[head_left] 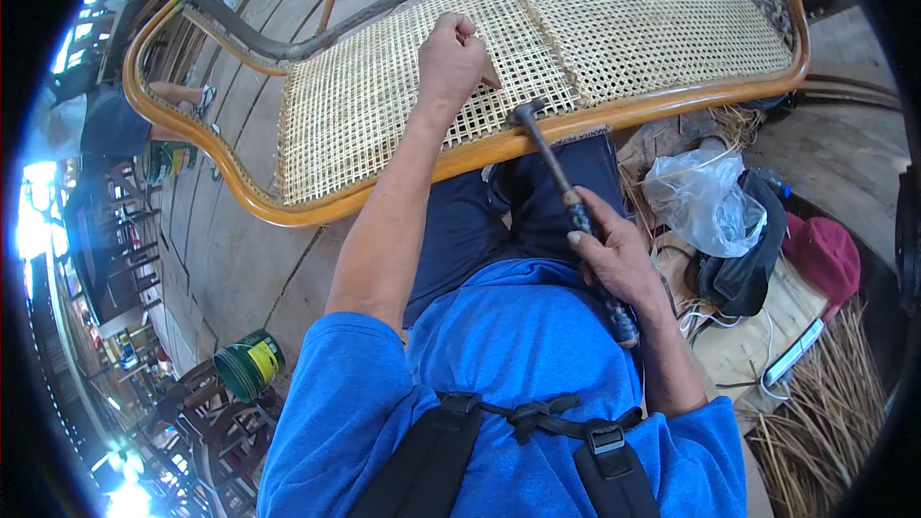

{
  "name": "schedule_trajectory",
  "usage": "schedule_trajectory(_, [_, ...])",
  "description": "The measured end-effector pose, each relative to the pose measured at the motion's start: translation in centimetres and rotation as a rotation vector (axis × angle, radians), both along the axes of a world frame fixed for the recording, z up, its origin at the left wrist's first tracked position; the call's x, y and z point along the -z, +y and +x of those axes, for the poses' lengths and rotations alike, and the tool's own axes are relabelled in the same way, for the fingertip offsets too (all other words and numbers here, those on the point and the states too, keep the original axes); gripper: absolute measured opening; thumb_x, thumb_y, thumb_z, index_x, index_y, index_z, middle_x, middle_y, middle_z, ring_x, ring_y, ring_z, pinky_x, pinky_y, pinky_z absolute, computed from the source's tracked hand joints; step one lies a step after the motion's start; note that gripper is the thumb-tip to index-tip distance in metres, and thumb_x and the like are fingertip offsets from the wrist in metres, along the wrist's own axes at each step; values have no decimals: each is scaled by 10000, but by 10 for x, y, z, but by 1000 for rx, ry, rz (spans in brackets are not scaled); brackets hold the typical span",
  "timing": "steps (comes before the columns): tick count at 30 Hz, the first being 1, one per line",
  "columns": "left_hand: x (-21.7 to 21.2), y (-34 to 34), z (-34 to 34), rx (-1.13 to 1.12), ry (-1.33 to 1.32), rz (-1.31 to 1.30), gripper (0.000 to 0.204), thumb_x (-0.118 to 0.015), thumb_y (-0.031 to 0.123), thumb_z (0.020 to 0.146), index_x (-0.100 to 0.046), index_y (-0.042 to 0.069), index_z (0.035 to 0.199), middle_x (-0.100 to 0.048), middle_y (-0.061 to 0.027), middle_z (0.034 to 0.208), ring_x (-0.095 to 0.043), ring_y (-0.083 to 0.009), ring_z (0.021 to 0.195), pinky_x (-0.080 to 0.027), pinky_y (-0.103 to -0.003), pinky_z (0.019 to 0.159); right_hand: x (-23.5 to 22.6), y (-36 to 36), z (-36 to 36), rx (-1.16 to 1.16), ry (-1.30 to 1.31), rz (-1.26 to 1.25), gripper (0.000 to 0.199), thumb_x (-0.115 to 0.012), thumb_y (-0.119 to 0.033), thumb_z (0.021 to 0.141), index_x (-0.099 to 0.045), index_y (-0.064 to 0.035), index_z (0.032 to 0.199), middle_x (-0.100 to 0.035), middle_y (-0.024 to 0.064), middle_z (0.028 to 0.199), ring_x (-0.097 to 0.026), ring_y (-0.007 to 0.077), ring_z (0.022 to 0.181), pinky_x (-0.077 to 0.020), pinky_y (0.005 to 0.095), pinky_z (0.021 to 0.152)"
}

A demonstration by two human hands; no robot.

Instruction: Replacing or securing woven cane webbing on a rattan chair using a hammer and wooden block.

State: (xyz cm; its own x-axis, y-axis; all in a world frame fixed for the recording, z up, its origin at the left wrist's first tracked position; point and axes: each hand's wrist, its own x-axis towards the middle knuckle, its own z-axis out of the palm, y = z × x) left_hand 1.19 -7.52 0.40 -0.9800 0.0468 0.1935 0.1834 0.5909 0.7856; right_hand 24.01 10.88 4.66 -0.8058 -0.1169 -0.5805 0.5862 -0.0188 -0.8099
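Across my lap lies a curved wooden furniture frame (413, 187) with a woven cane panel (355, 115) in it. My left hand (451, 59) is closed above the left half of the weave. A small flat brown piece (491, 75) sticks out from under its fingers, its tip near the cane; the rest is hidden by the hand. In my right hand (614, 254) is a hammer (549, 155), gripped around its dark wrapped handle. The hammer head is over the front rail, beside the cane's lower edge and to the right of the brown piece.
To my right lie a clear plastic bag (705, 201), a dark cap (748, 264), a maroon cap (825, 257), a phone-like device (794, 350) with a white cable, and loose cane strips (825, 422). A green bucket (247, 364) stands at left. Another person's leg (177, 94) shows far left.
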Motion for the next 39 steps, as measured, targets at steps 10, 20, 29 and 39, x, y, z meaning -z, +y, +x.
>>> schedule_trajectory(10, [-6,22,12,101,48,-134,66,-499,56,746,-511,23,801,-576,-172,715,-571,-319,619,-461,-398,602,4,-26,-25,-158,38,-203,424,-531,-107,824,-457,-54,1239,-483,12,627,-482,95,456,-406,251,433])
schedule_trajectory(20, [-19,16,0,23,-66,-14,128,-522,61,774,-565,5,881,-602,-91,736,-578,-159,667,-467,-298,632,10,-32,-21,-68,-11,-364,456,-507,-82,863,-411,-63,1309,-507,20,725,-474,75,463,-394,212,429])
schedule_trajectory(29, [5,19,-20,67,37,-59,115,-540,72,748,-548,13,846,-587,-106,685,-566,-202,602,-466,-321,602,8,-28,-22,-48,11,-254,461,-521,-93,846,-433,-63,1297,-509,9,727,-477,74,485,-403,213,453])
schedule_trajectory(39, [7,18,-23,61,79,-50,113,-522,61,744,-543,10,843,-578,-114,686,-548,-203,596,-453,-317,586,15,-31,-30,-77,52,-234,368,-518,-112,835,-484,-49,1197,-475,1,628,-468,83,468,-386,237,442])
